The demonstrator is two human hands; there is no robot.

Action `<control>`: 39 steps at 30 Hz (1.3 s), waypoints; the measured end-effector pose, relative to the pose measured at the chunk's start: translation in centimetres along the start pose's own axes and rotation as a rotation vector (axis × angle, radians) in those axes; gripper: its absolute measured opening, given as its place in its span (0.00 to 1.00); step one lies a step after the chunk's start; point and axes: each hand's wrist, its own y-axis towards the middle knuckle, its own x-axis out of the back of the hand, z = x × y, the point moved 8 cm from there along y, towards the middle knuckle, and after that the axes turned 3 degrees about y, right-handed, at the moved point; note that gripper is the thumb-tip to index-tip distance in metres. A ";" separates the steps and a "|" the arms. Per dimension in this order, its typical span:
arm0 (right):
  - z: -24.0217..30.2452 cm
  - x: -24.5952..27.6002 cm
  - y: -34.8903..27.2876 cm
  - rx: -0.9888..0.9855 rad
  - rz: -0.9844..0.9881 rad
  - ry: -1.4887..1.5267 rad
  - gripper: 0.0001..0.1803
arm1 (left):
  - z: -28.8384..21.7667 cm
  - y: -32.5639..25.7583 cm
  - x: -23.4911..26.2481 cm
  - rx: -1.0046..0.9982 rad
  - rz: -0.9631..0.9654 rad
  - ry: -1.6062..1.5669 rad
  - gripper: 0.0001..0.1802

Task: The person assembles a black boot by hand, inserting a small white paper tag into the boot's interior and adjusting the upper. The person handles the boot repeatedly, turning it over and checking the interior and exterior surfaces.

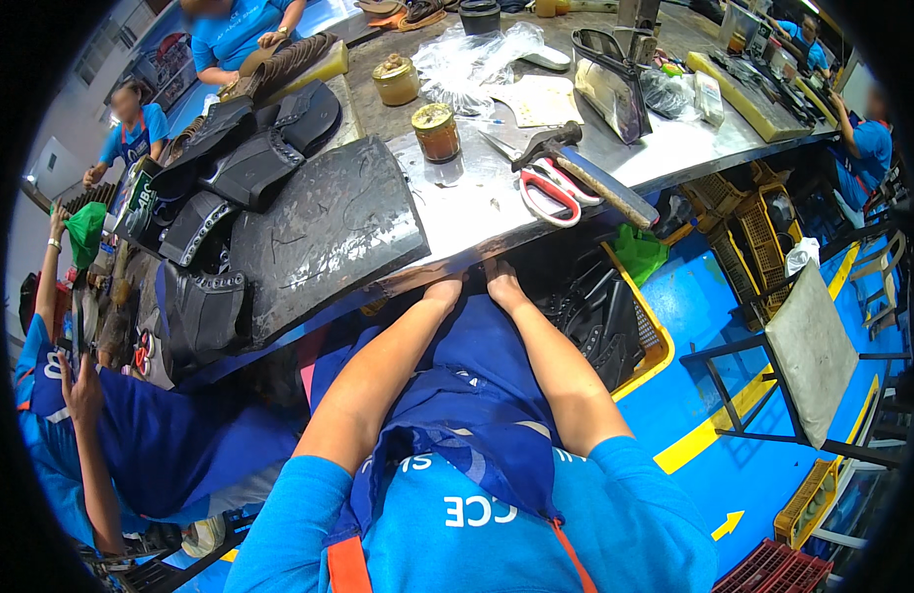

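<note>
Across the upper half of the frame, a worktable [482, 210] spreads, a dark slab [329, 232] left of centre on it. Right of centre, below its edge, a yellow crate [659, 352] holds black footwear [613, 331], its visible side rim slanting down rightward. It lies right of both hands, nearer the right hand [504, 286]. The left hand [443, 289] is beside that, apart; fingertips disappear under the edge, so I cannot tell whether either grips anything.
</note>
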 end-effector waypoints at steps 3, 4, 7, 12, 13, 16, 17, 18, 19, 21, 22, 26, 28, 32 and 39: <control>-0.4 -0.4 0.2 0.023 0.001 0.008 0.12 | 0.4 0.3 0.0 0.004 0.005 0.022 0.13; -0.2 -0.5 0.2 0.068 -0.006 -0.028 0.12 | 0.4 0.4 -0.1 -0.015 0.014 0.020 0.12; -0.1 -0.6 0.2 0.104 -0.023 -0.078 0.12 | 0.3 0.5 -0.2 -0.028 0.041 0.030 0.12; -0.4 -0.6 0.2 0.051 -0.013 -0.059 0.12 | 0.1 0.1 -0.1 -0.019 0.043 0.031 0.14; -0.2 -0.6 0.2 0.068 -0.013 -0.058 0.12 | 0.2 0.1 -0.1 -0.005 0.046 0.054 0.15; -0.4 -0.6 0.2 0.036 0.005 -0.033 0.12 | 0.2 0.0 -0.1 0.017 0.049 0.065 0.15; -0.3 -0.5 0.2 0.031 0.013 -0.030 0.13 | 0.2 -0.1 -0.1 0.025 0.051 0.061 0.15; -0.5 -0.5 0.2 -0.007 0.029 -0.021 0.13 | 0.1 -0.1 0.0 0.016 0.045 0.059 0.15; -0.1 -0.3 0.2 0.023 0.019 -0.026 0.14 | 0.0 -0.1 0.0 0.011 0.043 0.060 0.15; 0.3 0.1 0.0 0.017 0.014 -0.024 0.16 | 0.0 -0.1 0.0 0.017 0.038 0.072 0.14; 0.2 0.2 -0.1 -0.030 0.018 0.025 0.18 | 0.1 -0.2 0.0 0.028 0.035 0.084 0.13; 0.1 0.8 -0.4 -0.154 0.019 0.157 0.23 | 0.0 0.0 0.0 -0.011 0.019 0.053 0.11; 0.0 0.8 -0.4 -0.162 0.015 0.163 0.24 | 0.1 0.2 0.1 -0.026 0.018 0.035 0.11; -0.2 0.2 0.0 -0.090 0.009 0.109 0.21 | 0.6 0.6 0.1 -0.027 0.026 0.017 0.11; -0.8 -0.3 0.0 -0.047 -0.013 0.063 0.18 | 0.6 0.7 0.0 -0.029 0.034 0.005 0.10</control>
